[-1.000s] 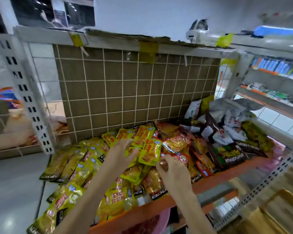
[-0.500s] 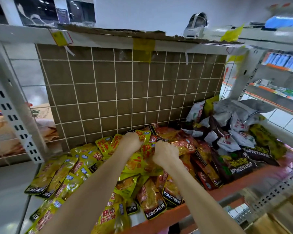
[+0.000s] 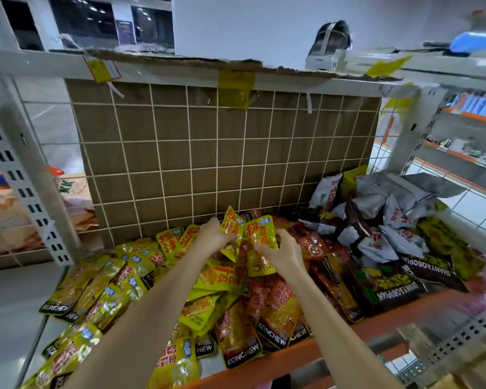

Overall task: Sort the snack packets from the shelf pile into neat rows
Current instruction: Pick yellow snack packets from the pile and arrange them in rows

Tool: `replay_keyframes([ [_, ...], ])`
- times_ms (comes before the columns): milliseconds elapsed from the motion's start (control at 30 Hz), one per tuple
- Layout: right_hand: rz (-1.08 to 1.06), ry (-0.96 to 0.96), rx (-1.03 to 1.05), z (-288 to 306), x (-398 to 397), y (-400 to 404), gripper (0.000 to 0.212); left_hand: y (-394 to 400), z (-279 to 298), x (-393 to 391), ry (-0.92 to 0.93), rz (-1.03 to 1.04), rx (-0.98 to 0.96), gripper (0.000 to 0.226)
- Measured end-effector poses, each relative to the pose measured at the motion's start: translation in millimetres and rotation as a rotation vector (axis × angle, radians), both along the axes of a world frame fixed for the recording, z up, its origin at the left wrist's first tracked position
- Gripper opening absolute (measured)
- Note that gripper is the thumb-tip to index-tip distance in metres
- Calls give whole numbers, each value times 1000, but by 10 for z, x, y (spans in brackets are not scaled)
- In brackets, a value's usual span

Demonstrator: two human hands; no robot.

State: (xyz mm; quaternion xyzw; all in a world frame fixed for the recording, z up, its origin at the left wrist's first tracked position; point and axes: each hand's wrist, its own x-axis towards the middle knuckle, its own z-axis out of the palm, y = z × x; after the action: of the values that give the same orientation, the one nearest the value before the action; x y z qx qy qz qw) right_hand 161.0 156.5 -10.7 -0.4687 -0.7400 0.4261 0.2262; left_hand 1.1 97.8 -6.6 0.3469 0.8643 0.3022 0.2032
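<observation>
A pile of snack packets covers the orange-edged shelf [image 3: 314, 356]. Yellow-green packets [image 3: 96, 287] lie in overlapping rows on the left, and orange-red KONCHEW packets [image 3: 275, 313] are heaped in the middle. My left hand [image 3: 212, 238] grips one upright yellow packet [image 3: 232, 223] near the back of the shelf. My right hand [image 3: 285, 252] grips another yellow packet [image 3: 260, 242] right beside it. Both packets stand lifted above the heap, touching each other.
Dark brown and yellow bags [image 3: 396, 287] and crumpled silver-white bags [image 3: 382, 209] are piled on the right. A cardboard sheet behind a white wire grid [image 3: 222, 164] backs the shelf. White slotted uprights [image 3: 26, 186] stand at both sides; further shelves [image 3: 466, 141] at far right.
Both hands moved from the front middle of the pile toward the back and lifted two yellow packets upright. The view has come closer to the shelf.
</observation>
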Motion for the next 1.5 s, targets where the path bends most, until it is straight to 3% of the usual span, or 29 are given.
replay_keyframes([
  [233,-19,353,-142,185,246,-103,37,-500,49,134,-414,136,477,49],
  [400,66,454,-195,125,549,-318,16,-1162,-84,449,-563,271,701,91],
  [433,81,464,-219,86,589,-356,20,-1261,-111,532,-608,297,760,82],
  [500,102,443,-266,-2,649,-425,32,-1390,-127,760,-659,343,783,45],
  [600,161,430,-310,-99,716,-506,26,-1510,-180,963,-636,397,809,33],
  [700,233,427,-338,-168,784,-554,27,-1599,-274,1072,-574,438,831,82],
  [867,356,403,-377,-247,846,-641,27,-1835,-361,1318,-530,570,854,94],
  [933,399,391,-367,-290,810,-741,44,-1988,-376,1422,-463,640,857,107],
  [1000,455,379,-380,-340,746,-863,55,-2172,-392,1480,-444,731,917,97],
  [1100,566,357,-407,-344,625,-1108,29,-2442,-386,1526,-410,820,970,26],
  [1133,595,365,-412,-358,574,-1194,31,-2541,-395,1531,-374,840,966,17],
  [1500,930,336,-562,-318,-51,-2857,28,-4237,-355,1751,-204,1161,1060,13],
])
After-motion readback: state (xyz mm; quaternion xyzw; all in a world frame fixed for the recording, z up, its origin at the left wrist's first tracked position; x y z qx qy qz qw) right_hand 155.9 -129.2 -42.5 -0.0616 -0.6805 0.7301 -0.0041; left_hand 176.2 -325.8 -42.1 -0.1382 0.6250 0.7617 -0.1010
